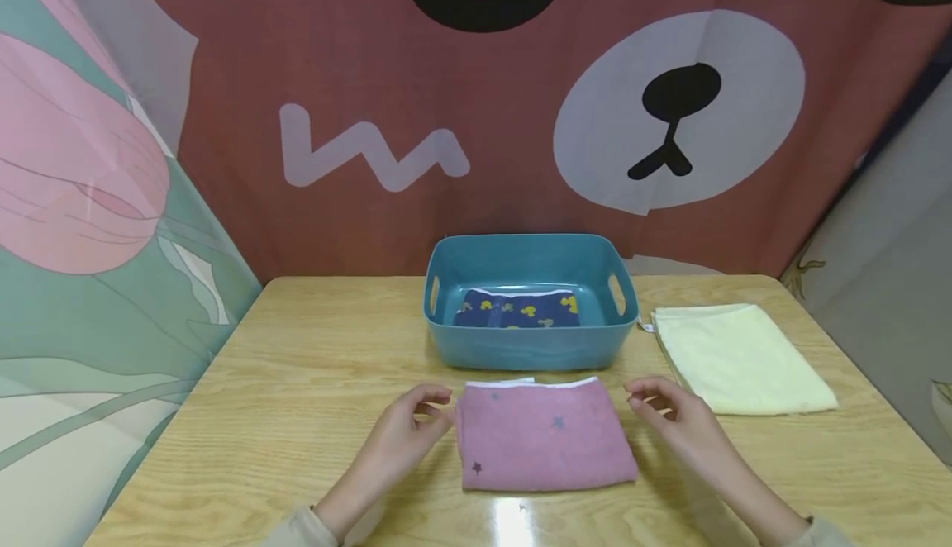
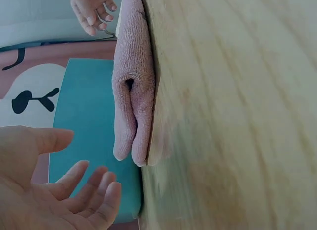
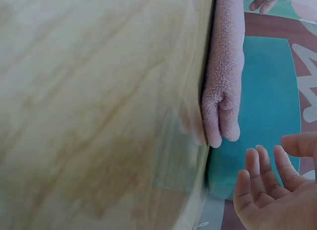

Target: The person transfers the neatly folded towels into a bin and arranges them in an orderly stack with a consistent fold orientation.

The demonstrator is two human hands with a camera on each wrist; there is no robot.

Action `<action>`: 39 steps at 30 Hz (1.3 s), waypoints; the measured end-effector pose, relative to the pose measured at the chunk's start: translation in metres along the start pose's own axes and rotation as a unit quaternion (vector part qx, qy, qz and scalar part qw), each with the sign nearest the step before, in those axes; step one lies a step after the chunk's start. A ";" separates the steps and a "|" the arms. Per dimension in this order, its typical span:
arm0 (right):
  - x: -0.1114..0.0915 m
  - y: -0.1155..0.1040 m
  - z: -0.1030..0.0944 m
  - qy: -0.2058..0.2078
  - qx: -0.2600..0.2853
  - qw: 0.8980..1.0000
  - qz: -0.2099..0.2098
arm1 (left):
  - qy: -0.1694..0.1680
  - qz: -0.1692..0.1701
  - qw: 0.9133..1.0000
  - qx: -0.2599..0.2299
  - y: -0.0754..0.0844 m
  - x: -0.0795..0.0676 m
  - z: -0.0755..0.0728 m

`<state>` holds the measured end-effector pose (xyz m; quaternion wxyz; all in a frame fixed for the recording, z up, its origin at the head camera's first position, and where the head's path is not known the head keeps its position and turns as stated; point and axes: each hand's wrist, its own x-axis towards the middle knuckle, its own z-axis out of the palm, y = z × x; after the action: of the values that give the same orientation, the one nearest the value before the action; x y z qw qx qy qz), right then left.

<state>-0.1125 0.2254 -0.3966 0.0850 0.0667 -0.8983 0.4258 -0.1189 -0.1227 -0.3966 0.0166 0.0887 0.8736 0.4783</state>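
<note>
Nearest, at the bottom of the head view: two light sleeves (image 1: pixel 301 528), forearms angled inward over the wooden table (image 1: pixel 320 349).

Left hand (image 1: pixel 409 425): fingers relaxed, a little bent, nothing held; thumb apart from the fingers. Right hand (image 1: pixel 677 416): much the same, loosely bent, holding nothing.

Between them, a pink towel (image 1: pixel 546 439), folded into a flat oblong on the table. Long axis runs left to right, across the person's front. White-edged long side faces away; plain long side faces the person. Short ends point at the hands, the right end slanting outward toward the near corner. Left hand just beside the left end, right hand just off the right end; both wrist views show a gap. Same views show rounded, doubled layers at the ends.

Beyond the towel: a teal basket (image 1: pixel 528 349), its long side parallel to the towel's. Inside, a dark blue folded cloth (image 1: pixel 513 310) with yellow figures. To the basket's right, a pale yellow towel (image 1: pixel 744 357), flat.

Farthest: a reddish curtain (image 1: pixel 357 51).
</note>
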 end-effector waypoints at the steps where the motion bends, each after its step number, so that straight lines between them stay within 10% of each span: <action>1: -0.001 0.001 0.000 -0.005 -0.001 1.000 0.006 | -0.003 0.000 1.000 0.001 0.000 -0.001 0.001; 39: -0.003 0.011 0.008 -0.165 0.011 0.985 0.057 | -0.116 -0.033 0.993 -0.002 -0.003 -0.002 0.017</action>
<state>-0.1129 0.2259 -0.4107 -0.0893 0.0857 -0.8977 0.4229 -0.1154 -0.1106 -0.4078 0.1342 0.1144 0.8672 0.4656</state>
